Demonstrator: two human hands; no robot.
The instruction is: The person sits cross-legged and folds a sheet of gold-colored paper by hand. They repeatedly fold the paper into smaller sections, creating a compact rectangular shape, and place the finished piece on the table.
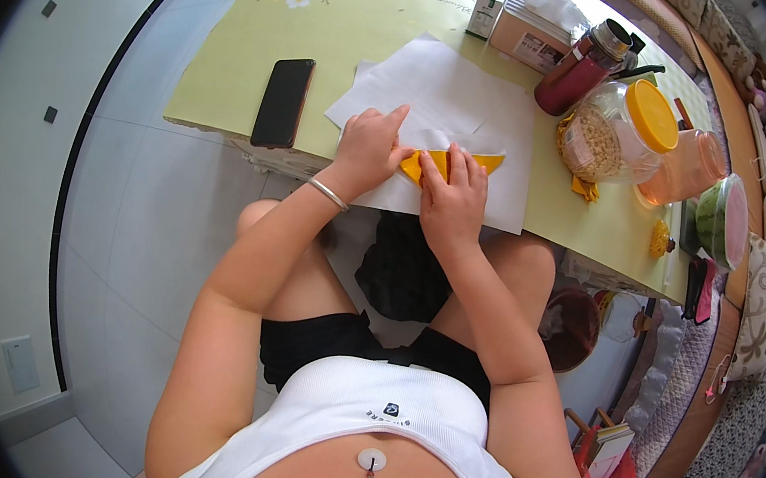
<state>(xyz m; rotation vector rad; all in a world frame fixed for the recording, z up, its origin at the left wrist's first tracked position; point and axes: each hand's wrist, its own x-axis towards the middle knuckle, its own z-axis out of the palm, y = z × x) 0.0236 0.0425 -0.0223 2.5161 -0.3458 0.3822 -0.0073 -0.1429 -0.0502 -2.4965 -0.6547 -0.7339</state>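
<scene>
- Right fingers point(457, 164) laid flat and close together on the orange paper point(491, 163), pressing it down, grasping nothing.
- Left fingers point(385, 124) curled, knuckles up, tips pinning the white sheet point(438, 89) just beside the orange paper's left end.
- Right hand point(451, 195) palm down, wrist straight, forearm rising from the lower edge over the knee.
- Left hand point(367, 150) palm down, silver bangle point(328, 194) at the wrist, elbow bent outward.
- Orange paper lying on the white sheet near the front edge of the bench point(231, 80), between both hands.
- Black phone point(283, 101) well to the left; clear jar with a yellow lid point(618, 129) and a red flask point(580, 71) off to the right.
</scene>
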